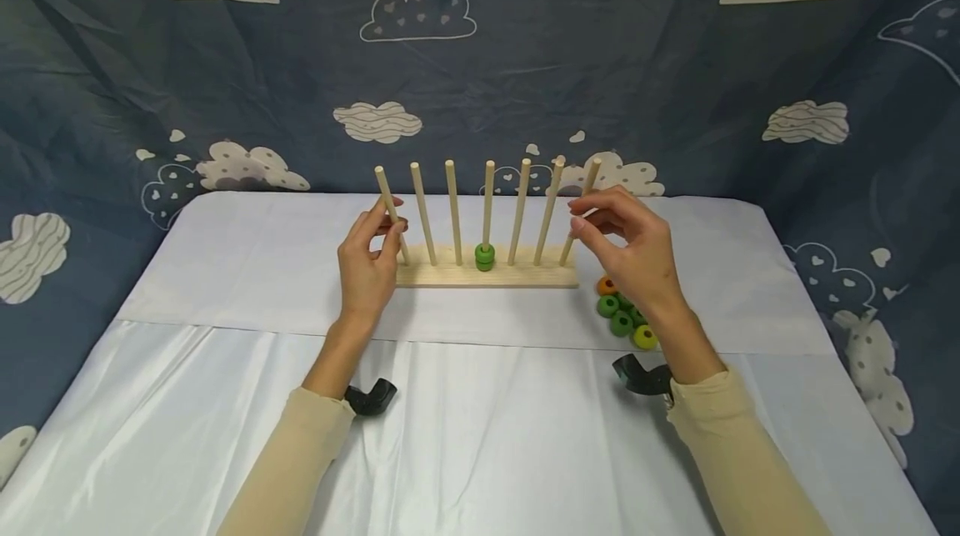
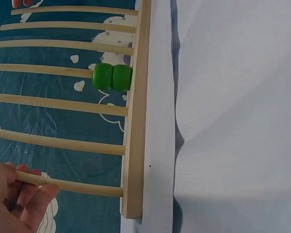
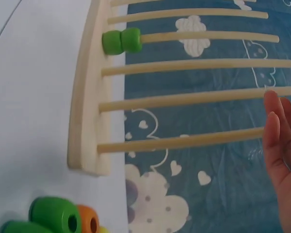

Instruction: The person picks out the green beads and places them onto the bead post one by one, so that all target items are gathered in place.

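A pale wooden rack (image 1: 423, 276) with several upright pegs stands on the white-covered table. Two green beads (image 1: 485, 257) are stacked at the foot of its middle peg. My left hand (image 1: 369, 265) pinches the leftmost peg (image 2: 75, 186) between thumb and fingers, partway up. At the other end, my right hand (image 1: 633, 244) is beside the rightmost peg (image 3: 184, 141), its loosely extended fingers overlapping the upper part in both views. That overlap hides a stretch of the peg. No bead shows in either hand.
Loose beads lie right of the rack, under the right forearm: several green beads (image 1: 621, 323), an orange bead (image 1: 606, 286) and a yellow bead (image 1: 645, 338). Black wrist mounts (image 1: 371, 397) sit at both cuffs. Behind the table hangs a dark cloud-patterned cloth (image 1: 525, 61).
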The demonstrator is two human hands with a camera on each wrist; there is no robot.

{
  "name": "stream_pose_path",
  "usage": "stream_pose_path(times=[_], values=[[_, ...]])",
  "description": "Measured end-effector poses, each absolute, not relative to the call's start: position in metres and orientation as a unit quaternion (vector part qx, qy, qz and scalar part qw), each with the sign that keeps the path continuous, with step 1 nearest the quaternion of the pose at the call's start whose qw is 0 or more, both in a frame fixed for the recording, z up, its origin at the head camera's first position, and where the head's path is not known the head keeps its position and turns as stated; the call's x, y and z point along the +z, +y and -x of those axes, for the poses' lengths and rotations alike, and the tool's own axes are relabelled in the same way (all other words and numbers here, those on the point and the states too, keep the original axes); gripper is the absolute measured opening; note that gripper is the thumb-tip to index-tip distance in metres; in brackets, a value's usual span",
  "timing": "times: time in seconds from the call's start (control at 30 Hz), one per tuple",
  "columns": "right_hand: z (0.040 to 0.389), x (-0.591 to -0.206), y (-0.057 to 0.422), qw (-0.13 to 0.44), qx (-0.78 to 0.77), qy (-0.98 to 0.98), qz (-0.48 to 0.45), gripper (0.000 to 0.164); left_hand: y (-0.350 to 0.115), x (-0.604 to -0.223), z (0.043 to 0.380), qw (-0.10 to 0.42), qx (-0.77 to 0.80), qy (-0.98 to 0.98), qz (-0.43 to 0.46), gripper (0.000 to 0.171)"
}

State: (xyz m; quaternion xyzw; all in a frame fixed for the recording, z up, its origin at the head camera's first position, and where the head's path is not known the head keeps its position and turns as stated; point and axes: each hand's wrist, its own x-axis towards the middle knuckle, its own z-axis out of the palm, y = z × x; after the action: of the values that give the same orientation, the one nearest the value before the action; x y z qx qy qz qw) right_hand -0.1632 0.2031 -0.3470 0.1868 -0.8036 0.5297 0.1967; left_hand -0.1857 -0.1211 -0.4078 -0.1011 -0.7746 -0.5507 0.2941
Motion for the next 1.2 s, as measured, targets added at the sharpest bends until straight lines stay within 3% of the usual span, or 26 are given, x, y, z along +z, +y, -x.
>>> stream_pose_path(times=[1.2], values=[[0.156, -0.374, 0.261, 0.153, 0.474, -0.861, -0.101, 0.025, -0.12, -0.409, 0.187, 0.297, -0.551, -0.773, 0.1, 0.029]])
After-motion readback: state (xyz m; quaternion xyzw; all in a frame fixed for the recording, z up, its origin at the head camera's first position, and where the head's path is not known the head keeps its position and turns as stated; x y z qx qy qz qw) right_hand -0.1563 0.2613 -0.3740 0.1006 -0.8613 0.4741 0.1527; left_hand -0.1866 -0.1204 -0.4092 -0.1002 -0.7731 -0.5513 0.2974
